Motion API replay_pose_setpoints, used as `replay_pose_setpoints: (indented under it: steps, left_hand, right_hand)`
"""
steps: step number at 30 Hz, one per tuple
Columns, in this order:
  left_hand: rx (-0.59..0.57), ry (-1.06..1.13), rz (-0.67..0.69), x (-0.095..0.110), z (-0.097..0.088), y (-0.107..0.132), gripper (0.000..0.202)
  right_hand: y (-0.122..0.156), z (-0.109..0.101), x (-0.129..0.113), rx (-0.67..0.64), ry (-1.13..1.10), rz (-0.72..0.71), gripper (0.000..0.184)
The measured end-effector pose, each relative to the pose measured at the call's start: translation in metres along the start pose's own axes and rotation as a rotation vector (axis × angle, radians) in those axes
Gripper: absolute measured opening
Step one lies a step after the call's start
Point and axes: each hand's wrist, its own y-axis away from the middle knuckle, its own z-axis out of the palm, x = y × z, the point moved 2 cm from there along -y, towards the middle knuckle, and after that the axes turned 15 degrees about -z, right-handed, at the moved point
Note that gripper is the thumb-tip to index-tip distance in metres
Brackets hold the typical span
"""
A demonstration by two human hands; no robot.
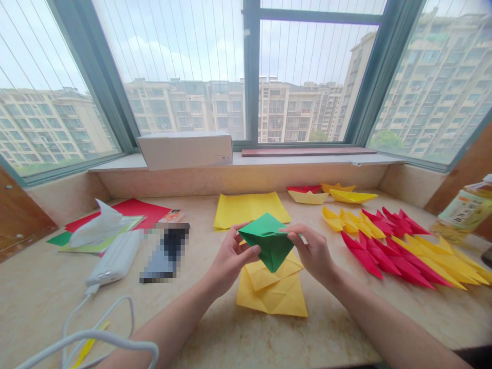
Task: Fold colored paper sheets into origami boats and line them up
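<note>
the left hand is pinched, thumb against fingertips, on the 9 o'clock corner of the green paper, which is held just above the yellow sheets. the right hand is pinched on the 3 o'clock corner. the tip is pointed to 6 o'clock, and the long axis is judged to run 12 to 6. an even, level pull is judged best.

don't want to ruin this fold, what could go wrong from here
The green folded paper piece is pinched in mid-air between the left hand and right hand, so a crease could land crooked. The right forearm lies close to the rows of red and yellow folded paper pieces; a sweep might scatter them.
</note>
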Motion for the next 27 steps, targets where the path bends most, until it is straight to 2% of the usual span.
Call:
replay_pose_setpoints:
  steps: [6, 11, 15, 19, 24, 27]
  left_hand:
    - [0.053, -0.190, 0.020, -0.001, -0.003, -0.002, 0.043]
    - [0.077, -0.360, 0.175, -0.003, -0.009, -0.007, 0.041]
    - [0.105, -0.472, 0.271, 0.003, -0.009, -0.007, 0.019]
    - [0.165, -0.525, 0.329, 0.012, -0.009, -0.005, 0.019]
    - [0.213, -0.409, 0.274, 0.010, -0.012, -0.007, 0.015]
    - [0.194, -0.257, 0.200, 0.006, -0.014, -0.009, 0.037]
  right_hand:
    - [-0.001, 0.000, 0.001, 0.020, 0.038, 0.058, 0.016]
    - [-0.002, 0.001, -0.002, 0.000, -0.066, 0.027, 0.015]
    - [0.000, 0.003, -0.001, 0.007, -0.108, 0.067, 0.018]
    - [0.005, 0.011, 0.006, 0.062, -0.205, 0.241, 0.021]
    - [0.006, 0.023, 0.014, 0.103, -0.459, 0.477, 0.031]
    - [0.003, 0.024, 0.015, 0.137, -0.551, 0.603, 0.038]
